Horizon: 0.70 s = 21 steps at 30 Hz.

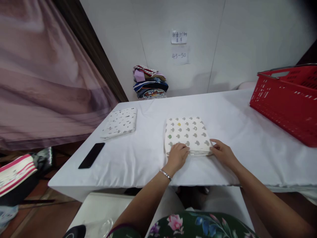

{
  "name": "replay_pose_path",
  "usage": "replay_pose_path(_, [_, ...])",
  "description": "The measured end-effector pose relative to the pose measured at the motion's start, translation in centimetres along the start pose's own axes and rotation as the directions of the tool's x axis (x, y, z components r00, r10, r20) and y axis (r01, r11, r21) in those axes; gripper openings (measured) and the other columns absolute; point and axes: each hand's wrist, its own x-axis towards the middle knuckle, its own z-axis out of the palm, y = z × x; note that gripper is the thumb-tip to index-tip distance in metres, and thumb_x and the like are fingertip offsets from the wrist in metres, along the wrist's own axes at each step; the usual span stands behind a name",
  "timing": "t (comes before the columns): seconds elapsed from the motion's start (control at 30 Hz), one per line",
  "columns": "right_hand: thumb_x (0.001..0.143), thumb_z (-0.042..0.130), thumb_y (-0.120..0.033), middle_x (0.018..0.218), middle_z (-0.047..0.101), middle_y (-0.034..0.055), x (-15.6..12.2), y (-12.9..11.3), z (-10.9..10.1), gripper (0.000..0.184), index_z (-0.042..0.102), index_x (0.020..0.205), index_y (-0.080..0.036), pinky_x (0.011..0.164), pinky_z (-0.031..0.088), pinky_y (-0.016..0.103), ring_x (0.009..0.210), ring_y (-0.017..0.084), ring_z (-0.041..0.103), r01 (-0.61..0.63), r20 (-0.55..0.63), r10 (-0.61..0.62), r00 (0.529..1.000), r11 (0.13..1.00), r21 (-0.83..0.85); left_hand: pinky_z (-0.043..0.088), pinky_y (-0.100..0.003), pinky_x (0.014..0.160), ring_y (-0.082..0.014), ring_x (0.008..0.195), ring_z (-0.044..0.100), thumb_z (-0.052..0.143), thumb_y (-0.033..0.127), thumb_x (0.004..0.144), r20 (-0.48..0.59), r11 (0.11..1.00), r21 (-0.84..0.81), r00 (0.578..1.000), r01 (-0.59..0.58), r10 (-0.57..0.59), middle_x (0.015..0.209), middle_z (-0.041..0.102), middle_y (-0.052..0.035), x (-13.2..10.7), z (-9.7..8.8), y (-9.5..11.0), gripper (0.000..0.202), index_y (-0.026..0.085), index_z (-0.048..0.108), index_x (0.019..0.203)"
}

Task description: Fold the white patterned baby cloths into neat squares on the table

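Observation:
A folded white cloth (187, 131) with grey mushroom-like prints lies flat on the white-covered table in front of me. One print on it is green and another yellow. My left hand (177, 156) has its fingers bent over the near edge of this cloth, left of the middle; the thumb is hard to see. At the near right corner, my right hand (222, 152) pinches the edge between thumb and fingers. To the left lies a second folded white cloth (121, 122) with small dark prints, apart from both hands.
A black phone (91, 155) lies near the left edge of the white tablecloth (151, 138). On the right stands a red plastic basket (284, 105). Behind the table's far edge is a stack of folded fabrics (150, 82). Paper signs (180, 55) hang on the wall.

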Motion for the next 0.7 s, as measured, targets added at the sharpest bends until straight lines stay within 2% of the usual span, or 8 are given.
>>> replay_pose_path(0.1, [0.081,0.045,-0.032,0.084,0.062,0.0020,-0.5,-0.2,0.0,0.040,0.053,0.119,-0.022,0.065,0.046,0.030,0.073,0.017,0.058,0.072,-0.027,-0.078,0.997,0.983,-0.169,0.040,-0.034,0.083,-0.0174,0.092,0.049,0.042,0.024,0.092,-0.008,1.000,0.009,1.000,0.018,-0.018,0.097,0.058,-0.0043,-0.1,-0.3,0.0,0.021,0.021,0.061,0.099])
replay_pose_path(0.2, [0.085,0.042,-0.030,0.110,0.058,0.0075,-1.2,-1.2,0.1,0.035,0.055,0.117,-0.023,0.075,0.047,0.033,0.099,0.022,0.053,0.230,-0.123,-0.288,0.950,0.908,-0.350,0.039,-0.035,0.083,-0.0181,0.092,0.048,0.042,0.023,0.092,-0.007,0.997,0.065,0.999,0.047,-0.046,0.094,0.058,-0.0042,-0.3,-0.7,0.1,0.021,0.022,0.062,0.097])
replay_pose_path(0.27, [0.087,0.041,-0.028,0.114,0.056,0.0082,-1.6,-2.0,0.4,0.031,0.058,0.113,-0.023,0.083,0.046,0.035,0.107,0.023,0.050,0.377,-0.091,-0.437,0.895,0.850,-0.369,0.038,-0.036,0.084,-0.0183,0.091,0.048,0.042,0.024,0.092,0.009,0.994,0.101,0.999,0.048,-0.049,0.093,0.058,-0.0039,-0.3,-0.9,0.1,0.021,0.023,0.062,0.096])
replay_pose_path(0.33, [0.088,0.042,-0.027,0.110,0.059,0.0084,-1.7,-2.7,0.8,0.028,0.061,0.108,-0.022,0.085,0.045,0.038,0.104,0.023,0.051,0.508,0.018,-0.534,0.845,0.791,-0.340,0.037,-0.036,0.084,-0.0183,0.090,0.048,0.042,0.024,0.092,0.029,0.991,0.126,0.999,0.040,-0.044,0.093,0.058,-0.0035,-0.2,-1.1,0.1,0.020,0.023,0.062,0.096])
replay_pose_path(0.4, [0.089,0.043,-0.027,0.105,0.061,0.0086,-1.5,-3.1,1.2,0.027,0.063,0.106,-0.022,0.083,0.045,0.040,0.099,0.024,0.053,0.564,0.103,-0.564,0.820,0.763,-0.316,0.037,-0.035,0.083,-0.0180,0.088,0.049,0.044,0.025,0.091,0.052,0.990,0.137,0.998,0.028,-0.035,0.091,0.057,-0.0033,0.0,-1.2,-0.1,0.019,0.023,0.062,0.096])
replay_pose_path(0.53, [0.089,0.041,-0.026,0.099,0.063,0.0078,-0.7,-3.1,1.4,0.028,0.066,0.101,-0.022,0.079,0.046,0.040,0.092,0.022,0.054,0.563,0.154,-0.542,0.826,0.783,-0.265,0.038,-0.031,0.077,-0.0160,0.083,0.049,0.045,0.027,0.091,0.081,0.995,0.095,0.996,0.015,-0.022,0.087,0.057,-0.0021,0.5,-1.2,-0.7,0.018,0.023,0.063,0.091])
replay_pose_path(0.7, [0.089,0.042,-0.029,0.103,0.062,0.0062,0.3,-2.6,0.8,0.028,0.066,0.101,-0.024,0.081,0.047,0.038,0.097,0.022,0.053,0.531,0.253,-0.487,0.836,0.833,-0.154,0.038,-0.030,0.074,-0.0150,0.081,0.049,0.045,0.027,0.091,0.095,0.998,0.066,0.995,0.012,-0.018,0.084,0.058,-0.0011,0.8,-1.1,-1.2,0.021,0.023,0.065,0.088])
